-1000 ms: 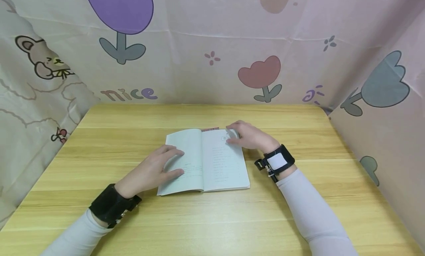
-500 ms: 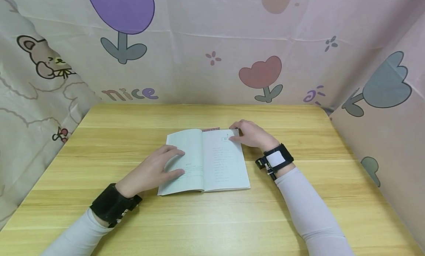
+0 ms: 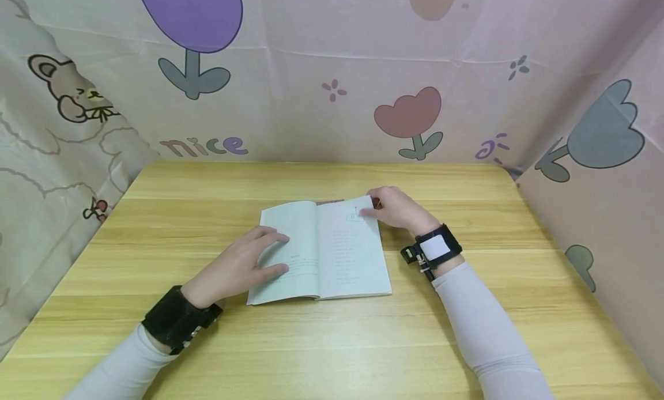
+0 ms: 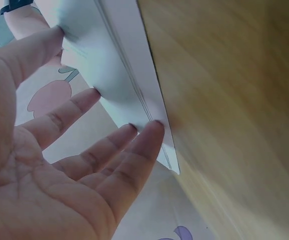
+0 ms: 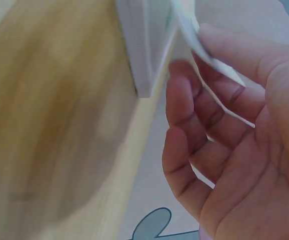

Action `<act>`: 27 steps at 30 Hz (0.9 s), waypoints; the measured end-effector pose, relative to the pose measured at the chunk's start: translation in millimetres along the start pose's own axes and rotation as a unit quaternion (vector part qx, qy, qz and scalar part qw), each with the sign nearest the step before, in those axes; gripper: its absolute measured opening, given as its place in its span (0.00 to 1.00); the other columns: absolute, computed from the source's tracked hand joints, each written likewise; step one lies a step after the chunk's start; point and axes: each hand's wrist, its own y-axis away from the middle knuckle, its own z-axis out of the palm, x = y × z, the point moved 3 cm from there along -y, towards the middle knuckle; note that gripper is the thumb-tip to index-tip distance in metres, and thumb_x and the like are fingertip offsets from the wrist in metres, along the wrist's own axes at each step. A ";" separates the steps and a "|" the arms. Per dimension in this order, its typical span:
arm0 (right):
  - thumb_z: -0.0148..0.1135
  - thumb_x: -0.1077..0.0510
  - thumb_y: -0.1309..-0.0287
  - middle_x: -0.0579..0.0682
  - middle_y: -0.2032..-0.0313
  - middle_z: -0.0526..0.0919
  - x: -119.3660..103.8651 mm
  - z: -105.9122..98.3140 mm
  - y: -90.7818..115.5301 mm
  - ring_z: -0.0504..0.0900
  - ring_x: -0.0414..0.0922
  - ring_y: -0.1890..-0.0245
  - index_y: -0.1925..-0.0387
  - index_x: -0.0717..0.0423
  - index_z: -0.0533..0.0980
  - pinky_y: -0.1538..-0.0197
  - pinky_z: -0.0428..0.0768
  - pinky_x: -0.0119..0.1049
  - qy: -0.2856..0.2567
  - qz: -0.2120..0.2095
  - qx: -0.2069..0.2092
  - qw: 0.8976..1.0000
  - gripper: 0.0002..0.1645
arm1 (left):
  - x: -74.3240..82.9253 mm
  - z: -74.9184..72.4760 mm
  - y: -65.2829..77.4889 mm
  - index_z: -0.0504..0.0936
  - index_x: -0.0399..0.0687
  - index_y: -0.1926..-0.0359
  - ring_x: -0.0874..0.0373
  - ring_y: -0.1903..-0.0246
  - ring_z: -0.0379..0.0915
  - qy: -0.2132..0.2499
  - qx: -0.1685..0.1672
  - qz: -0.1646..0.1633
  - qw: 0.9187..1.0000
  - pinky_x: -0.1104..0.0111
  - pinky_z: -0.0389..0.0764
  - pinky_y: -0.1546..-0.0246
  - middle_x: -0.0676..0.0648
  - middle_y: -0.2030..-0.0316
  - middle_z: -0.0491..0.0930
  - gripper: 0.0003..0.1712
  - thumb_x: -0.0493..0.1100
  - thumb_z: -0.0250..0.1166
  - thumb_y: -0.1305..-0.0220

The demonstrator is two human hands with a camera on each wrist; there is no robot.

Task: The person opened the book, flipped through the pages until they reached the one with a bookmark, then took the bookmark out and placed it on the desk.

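An open book (image 3: 344,267) lies on the wooden table, its pages pale with faint printed lines. My left hand (image 3: 241,265) rests on the left page with fingers spread; in the left wrist view its fingertips (image 4: 152,131) touch the page and the book's outer edge. At the top right corner, my right hand (image 3: 399,208) pinches a page between thumb and fingers. The right wrist view shows that page (image 5: 199,47) lifted and bent, apart from the thicker block of pages (image 5: 139,55) below. A reddish strip (image 3: 330,202) peeks out behind the book's top edge.
The wooden table (image 3: 332,354) extends around the book on all sides. Behind and beside it hangs a pale cloth (image 3: 301,117) printed with flowers and a bear. Each wrist wears a black strap, the right one (image 3: 438,247) with a white patch.
My right hand has shifted slightly right at the top corner, its fingers curling in, and the page corner has come up with it. The left hand has stayed in place.
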 end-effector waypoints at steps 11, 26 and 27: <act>0.51 0.44 0.30 0.44 0.85 0.60 -9.0 -10.8 4.8 0.58 0.39 0.86 0.64 0.49 0.81 0.80 0.58 0.32 -0.058 -0.034 -0.005 0.998 0.18 | 1.9 -2.3 -2.7 0.83 0.47 0.54 0.57 0.60 0.70 0.015 0.035 0.027 0.999 0.65 0.75 0.59 0.50 0.59 0.74 0.19 0.47 0.73 0.46; 0.35 0.43 0.24 0.50 0.73 0.84 -50.6 -20.8 14.7 0.83 0.44 0.71 0.64 0.59 0.80 0.55 0.76 0.37 -0.132 -0.101 -0.027 0.986 0.33 | 6.0 -6.6 -4.8 0.84 0.55 0.62 0.68 0.67 0.72 0.070 0.049 0.053 0.995 0.68 0.78 0.67 0.62 0.67 0.76 0.08 0.50 0.61 0.32; 0.34 0.43 0.24 0.51 0.72 0.84 -53.6 -20.2 15.1 0.84 0.44 0.71 0.61 0.60 0.80 0.54 0.76 0.37 -0.139 -0.108 -0.031 0.984 0.32 | 5.4 -6.7 -4.8 0.84 0.54 0.62 0.68 0.67 0.72 0.076 0.048 0.048 0.995 0.69 0.78 0.67 0.62 0.67 0.76 0.09 0.51 0.59 0.31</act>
